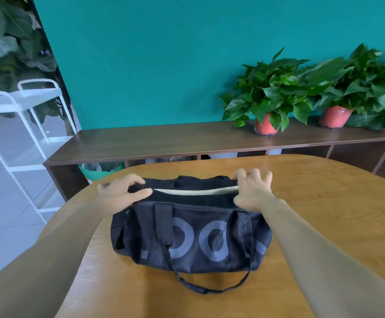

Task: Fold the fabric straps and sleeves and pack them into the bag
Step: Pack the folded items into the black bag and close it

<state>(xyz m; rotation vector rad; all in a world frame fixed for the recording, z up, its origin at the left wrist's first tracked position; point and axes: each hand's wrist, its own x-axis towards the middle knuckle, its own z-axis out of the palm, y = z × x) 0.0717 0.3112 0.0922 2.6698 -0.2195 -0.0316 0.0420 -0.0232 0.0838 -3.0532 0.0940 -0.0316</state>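
Observation:
A black mesh duffel bag (191,235) with grey ring prints lies on the wooden table (313,203). Its top opening is slightly parted and a strip of pale fabric (193,192) shows inside. My left hand (120,191) pinches the left end of the opening between thumb and fingers. My right hand (253,191) is at the right end, thumb on the near edge, with the other fingers spread above the far edge. One carry strap (209,288) loops onto the table in front of the bag.
A low dark wooden shelf (164,143) runs behind the table against a teal wall. Two potted plants (271,97) stand on its right part. A white metal rack (26,125) stands at the left on a tiled floor.

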